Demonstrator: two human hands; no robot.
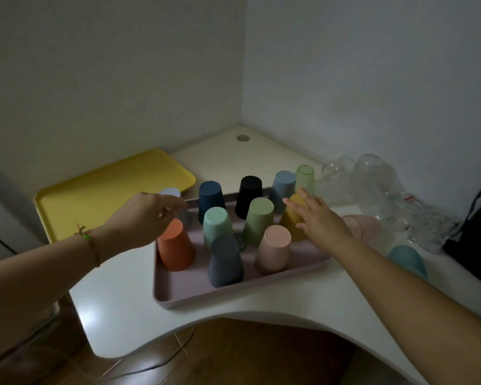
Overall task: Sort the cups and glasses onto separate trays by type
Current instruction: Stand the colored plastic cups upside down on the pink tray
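Cups [258, 220]: plain coloured tumblers, all mouth-down, crowded on the mauve tray [178, 297] in the middle of the table [122, 315].
Front row: orange cup [177, 248] at the tray's 9 o'clock, slate cup [225, 262] at 6 o'clock, and pink cup [274, 248] just beside it toward 4 o'clock.
Middle: mint cup [217, 226] and sage cup [257, 218] stand side by side at the centre, with the mustard cup [290, 222] at 3 o'clock.
Back row: pale grey cup [172, 193] in the 11 o'clock corner, then navy cup [211, 201], black cup [249, 195] and blue-grey cup [282, 190] along the 12 o'clock edge.
Light green cup [304, 176]: at 1 o'clock; I cannot tell whether it stands on the tray or behind it.
Left hand [142, 218]: comes in from 8 o'clock, fingers curled round the pale grey cup, holding it; a braided bracelet [90, 240] sits on the wrist.
Right hand [320, 218]: reaches in from 4 o'clock, fingers straight and spread over the mustard cup; I cannot tell whether it touches.
Strays: teal cup [407, 259] on the table at the tray's 4 o'clock; pale pink cup [364, 226] on its side at 3 o'clock, beyond the right hand.
Glasses [372, 184]: a clear jumble at 2 o'clock by the wall, too blurred to count.
Yellow tray [95, 195]: flat on the table at 10 o'clock, just beside the mauve tray.
Black bag [478, 240]: at the table's far 3 o'clock edge.
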